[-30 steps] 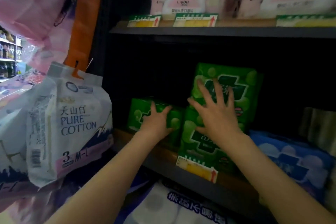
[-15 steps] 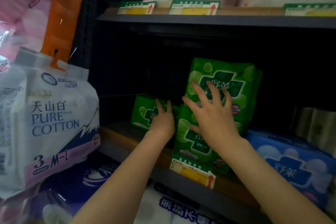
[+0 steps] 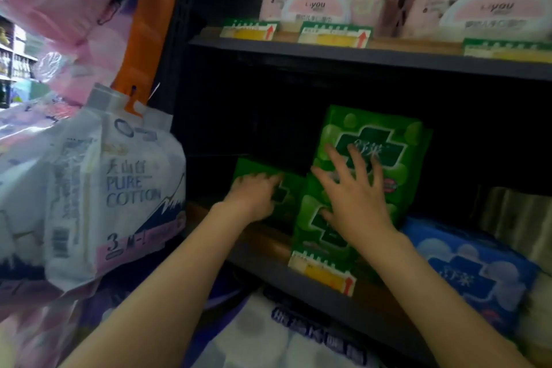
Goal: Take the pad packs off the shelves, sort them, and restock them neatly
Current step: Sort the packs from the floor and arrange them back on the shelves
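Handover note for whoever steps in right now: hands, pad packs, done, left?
Left hand: fingers curled on the small green pack low on the middle shelf.
Right hand: spread flat, no grip, against the tall green pack and the front green pack.
Blue pack lies to the right.
Done: green packs grouped.
Left: straighten them; sort the blue pack.

Two bare forearms reach into a dark store shelf (image 3: 268,270); the left hand (image 3: 254,197) grips the top of a small green pad pack (image 3: 294,193) near the shelf's front edge; the right hand (image 3: 357,200), fingers spread, presses flat on a tall green pad pack (image 3: 388,140) and a lower green pack (image 3: 310,236) in front of it; a blue pack (image 3: 475,272) lies to the right; a white Pure Cotton bag (image 3: 119,194) hangs at left; pink wipe packs (image 3: 322,6) fill the upper shelf (image 3: 388,55).
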Motion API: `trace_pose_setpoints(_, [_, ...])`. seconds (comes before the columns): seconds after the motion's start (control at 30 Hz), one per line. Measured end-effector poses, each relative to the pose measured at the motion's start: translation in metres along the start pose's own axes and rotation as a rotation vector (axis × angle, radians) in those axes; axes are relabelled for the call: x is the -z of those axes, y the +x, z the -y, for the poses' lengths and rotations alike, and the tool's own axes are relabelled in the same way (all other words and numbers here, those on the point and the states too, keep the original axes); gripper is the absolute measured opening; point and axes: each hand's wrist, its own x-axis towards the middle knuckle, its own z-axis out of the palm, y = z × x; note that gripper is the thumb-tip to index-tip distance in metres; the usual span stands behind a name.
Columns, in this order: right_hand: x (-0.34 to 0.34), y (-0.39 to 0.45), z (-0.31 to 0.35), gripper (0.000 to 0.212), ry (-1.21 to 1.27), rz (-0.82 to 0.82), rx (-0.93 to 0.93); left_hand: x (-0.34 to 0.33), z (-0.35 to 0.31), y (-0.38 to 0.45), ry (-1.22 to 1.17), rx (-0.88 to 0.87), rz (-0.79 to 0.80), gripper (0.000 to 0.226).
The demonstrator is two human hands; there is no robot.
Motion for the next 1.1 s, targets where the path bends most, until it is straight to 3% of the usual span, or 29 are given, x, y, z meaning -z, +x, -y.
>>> trace_pose_setpoints(0.07, [0.016,-0.015,0.017,0.063,0.125,0.069,-0.023,0.002,0.006,-0.054,-0.246,-0.079,-0.275,0.055])
trace_pose_setpoints(0.13, [0.033,-0.039,0.043,0.053,0.328,0.034,0.006,-0.007,0.011,-0.129,-0.399,-0.140,-0.516,0.042])
trace_pose_setpoints(0.17, [0.039,-0.055,0.061,0.047,0.461,-0.006,0.050,-0.015,0.014,-0.168,-0.426,-0.165,-0.585,0.036])
trace_pose_setpoints(0.23, [0.043,-0.100,0.101,0.037,0.667,-0.032,0.226,-0.042,0.028,-0.242,-0.404,-0.186,-0.558,0.031])
trace_pose_setpoints(0.33, [0.016,-0.180,0.171,0.035,0.760,0.069,0.535,-0.100,0.084,-0.337,-0.316,-0.031,-0.286,0.032])
trace_pose_setpoints(0.43, [-0.033,-0.246,0.242,0.042,0.740,0.528,0.715,-0.153,0.147,-0.408,-0.150,0.205,0.070,0.042])
trace_pose_setpoints(0.5, [-0.072,-0.281,0.286,0.049,0.704,0.842,0.761,-0.183,0.179,-0.447,0.077,0.336,0.407,0.061])
trace_pose_setpoints(0.6, [-0.111,-0.321,0.346,0.061,0.750,1.074,0.726,-0.212,0.205,-0.487,0.269,0.430,0.875,0.081])
trace_pose_setpoints(0.7, [-0.116,-0.350,0.400,0.079,0.951,1.201,0.633,-0.226,0.219,-0.498,0.373,0.410,1.037,0.086])
trace_pose_setpoints(0.8, [-0.105,-0.370,0.439,0.094,1.088,1.239,0.587,-0.224,0.224,-0.486,0.443,0.351,1.138,0.106])
trace_pose_setpoints(0.87, [-0.099,-0.383,0.457,0.103,1.118,1.263,0.505,-0.225,0.235,-0.490,0.413,0.345,1.073,0.111])
trace_pose_setpoints(1.0, [-0.097,-0.395,0.477,0.104,1.115,1.166,0.309,-0.222,0.243,-0.533,0.060,0.526,0.449,0.090])
trace_pose_setpoints(1.1, [-0.100,-0.385,0.484,0.090,1.080,1.006,0.308,-0.219,0.229,-0.564,0.155,0.573,0.369,0.064])
